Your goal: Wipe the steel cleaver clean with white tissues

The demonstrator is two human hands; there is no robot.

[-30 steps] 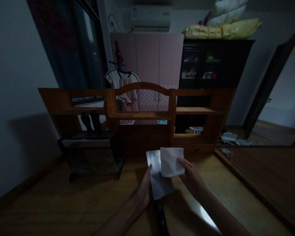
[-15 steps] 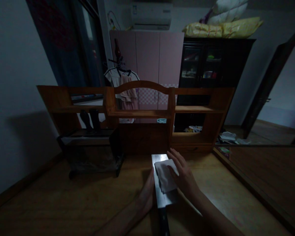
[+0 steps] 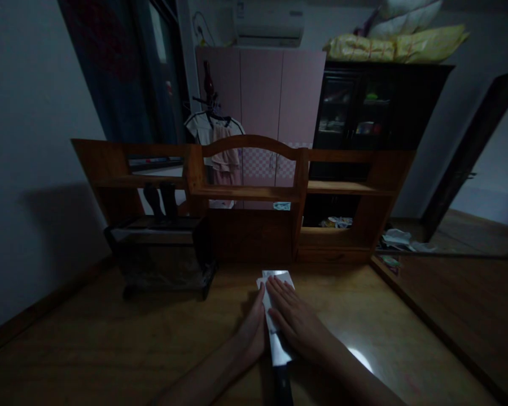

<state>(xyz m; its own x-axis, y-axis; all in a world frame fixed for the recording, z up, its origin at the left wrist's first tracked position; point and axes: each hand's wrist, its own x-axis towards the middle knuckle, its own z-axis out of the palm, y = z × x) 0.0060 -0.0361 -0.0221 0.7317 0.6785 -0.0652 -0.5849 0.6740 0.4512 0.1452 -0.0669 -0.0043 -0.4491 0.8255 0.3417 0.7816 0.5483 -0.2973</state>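
Observation:
A cleaver (image 3: 279,349) lies flat on the wooden desk (image 3: 110,349), blade pointing away from me, dark handle toward me. A white cloth (image 3: 275,280) is spread on the blade. My right hand (image 3: 298,321) lies flat on the cloth, fingers stretched out and pressing it against the blade. My left hand (image 3: 252,332) rests against the blade's left edge, fingers together along the steel, steadying the knife.
A wooden shelf unit (image 3: 245,194) stands along the desk's back edge. A dark knife rack (image 3: 163,248) sits at the left against it. Behind are a pink wardrobe (image 3: 260,107), a dark cabinet (image 3: 364,113) and hanging clothes (image 3: 218,144). The room is dim.
My right hand brought the lifted cloth down onto the blade and now lies flat over it. The blade has tipped down flat toward the desk. My left hand stayed at the blade's left edge.

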